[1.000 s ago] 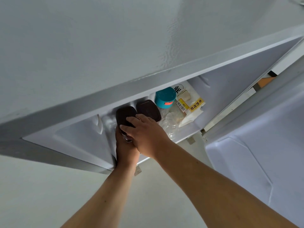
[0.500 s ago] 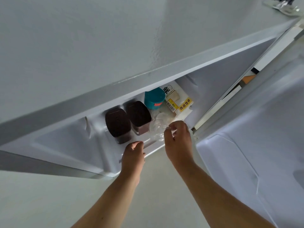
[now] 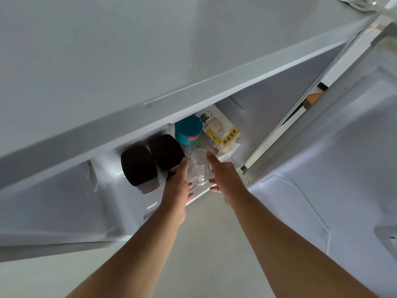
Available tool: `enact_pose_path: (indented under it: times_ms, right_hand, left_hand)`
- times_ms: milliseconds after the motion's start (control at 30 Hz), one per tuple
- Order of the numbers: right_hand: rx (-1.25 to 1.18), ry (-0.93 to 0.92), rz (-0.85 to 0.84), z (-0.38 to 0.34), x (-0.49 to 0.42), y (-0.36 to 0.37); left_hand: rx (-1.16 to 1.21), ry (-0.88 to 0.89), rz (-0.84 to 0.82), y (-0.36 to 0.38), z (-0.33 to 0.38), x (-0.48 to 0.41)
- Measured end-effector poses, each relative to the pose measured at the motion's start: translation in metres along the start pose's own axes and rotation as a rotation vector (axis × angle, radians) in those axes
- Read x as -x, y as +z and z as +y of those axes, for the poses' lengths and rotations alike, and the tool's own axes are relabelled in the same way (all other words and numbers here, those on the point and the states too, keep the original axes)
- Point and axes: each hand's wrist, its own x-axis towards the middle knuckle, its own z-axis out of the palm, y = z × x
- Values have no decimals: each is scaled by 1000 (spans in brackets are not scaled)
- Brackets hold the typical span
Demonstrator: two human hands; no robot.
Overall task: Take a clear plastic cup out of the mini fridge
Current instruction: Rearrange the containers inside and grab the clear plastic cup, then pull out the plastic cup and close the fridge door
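Observation:
The white mini fridge (image 3: 150, 50) stands open below me. A clear plastic cup (image 3: 198, 167) sits at the front of the fridge floor. My left hand (image 3: 178, 188) presses against its left side and my right hand (image 3: 225, 179) against its right side, fingers curled around it. The cup's base is partly hidden behind my fingers.
Two dark-lidded jars (image 3: 138, 164) (image 3: 166, 151) stand left of the cup, the nearer one touching my left thumb. A teal-lidded container (image 3: 188, 129) and a packaged bread bag (image 3: 219, 131) lie behind. The open fridge door (image 3: 343, 158) is at right; pale floor (image 3: 204, 244) below.
My left hand moved right from the fridge's front edge to the cup's left side. My right hand closed in around the cup's right side. The view shifted slightly.

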Motion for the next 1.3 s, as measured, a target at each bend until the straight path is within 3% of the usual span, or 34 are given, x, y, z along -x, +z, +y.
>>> enact_pose_path:
  times_ms: [367, 467, 633, 933, 1300]
  right_hand:
    - [-59, -20, 10, 13, 8, -4]
    - [-67, -5, -12, 16, 24, -6]
    - [-116, -51, 16, 45, 137, -27]
    - [-115, 17, 28, 49, 145, -28]
    - [-116, -3, -30, 90, 246, 25]
  left_hand:
    - [-40, 49, 9, -6, -11, 0]
    - [-101, 57, 17, -10, -13, 9]
    - [-241, 94, -92, -29, -34, 111]
    - [-280, 85, -108, -33, -35, 111]
    - [-280, 93, -83, -125, -74, 191]
